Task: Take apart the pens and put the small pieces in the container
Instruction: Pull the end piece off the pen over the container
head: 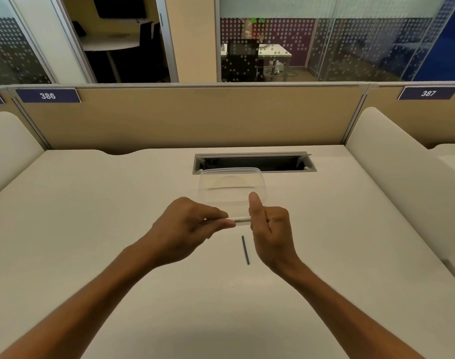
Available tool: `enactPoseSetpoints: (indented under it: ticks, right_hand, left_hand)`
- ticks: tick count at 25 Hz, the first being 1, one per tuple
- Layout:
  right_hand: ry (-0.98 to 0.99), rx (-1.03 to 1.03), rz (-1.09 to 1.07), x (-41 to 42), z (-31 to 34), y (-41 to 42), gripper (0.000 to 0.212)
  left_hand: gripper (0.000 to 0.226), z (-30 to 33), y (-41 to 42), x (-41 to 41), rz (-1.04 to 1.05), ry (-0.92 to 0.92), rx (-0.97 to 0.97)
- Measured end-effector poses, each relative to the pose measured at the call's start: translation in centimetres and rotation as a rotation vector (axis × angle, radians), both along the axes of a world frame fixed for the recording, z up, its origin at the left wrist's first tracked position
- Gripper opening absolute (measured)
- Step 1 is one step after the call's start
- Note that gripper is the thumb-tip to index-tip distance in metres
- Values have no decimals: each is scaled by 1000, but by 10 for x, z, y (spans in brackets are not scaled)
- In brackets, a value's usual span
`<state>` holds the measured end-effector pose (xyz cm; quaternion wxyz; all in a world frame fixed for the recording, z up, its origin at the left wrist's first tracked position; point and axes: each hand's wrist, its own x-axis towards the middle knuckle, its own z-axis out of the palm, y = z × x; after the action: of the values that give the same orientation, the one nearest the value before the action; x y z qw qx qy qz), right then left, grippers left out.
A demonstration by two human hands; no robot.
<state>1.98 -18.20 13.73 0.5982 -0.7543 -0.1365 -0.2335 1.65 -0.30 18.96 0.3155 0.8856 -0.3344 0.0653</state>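
Note:
A white pen (pixel 240 219) lies level between both hands, above the desk. My left hand (pixel 187 226) pinches its left end with the fingertips. My right hand (pixel 269 226) is wrapped around its right end, thumb pointing up. Only the short middle stretch of the barrel shows. Just behind the hands stands a clear plastic container (pixel 231 185), and I see nothing in it. A thin dark pen piece (pixel 245 250) lies on the desk below the hands, near my right wrist.
The cream desk (pixel 91 229) has an open cable slot (pixel 253 163) right behind the container. A beige partition (pixel 195 117) closes the back, and padded dividers stand at the left (pixel 9 146) and right (pixel 392 172).

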Motion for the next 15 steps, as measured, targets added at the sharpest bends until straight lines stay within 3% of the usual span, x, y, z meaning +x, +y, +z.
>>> enactPoseSetpoints:
  ticks: [3,5,7,9,11,13,15]
  right_hand:
    - [-534,-411,-24,2,10,-14,59]
    - [-707,-512,-56,3,12,-18,61]
    - [-690,-498,-91,3,14,-19,62]
    - [-530,-418,-100,2,13,-16,59]
    - [-250,-249,-76,2,11,-12,56]
    - [78,-80,-11,3,8,-6,58]
    - [373,25,47,4,6,-2,56]
  left_hand:
    - [33,16,6,6,-147,623,-192]
    - [28,20,8,6,-206,754,-178]
    - [26,19,5,2,-166,727,-211]
    - [26,16,0,-3,-78,596,-275]
    - [26,11,-3,-6,12,260,-209]
    - [22,8,-1,-5,70,-209,45]
    - [18,6,0,-4,53,-470,294]
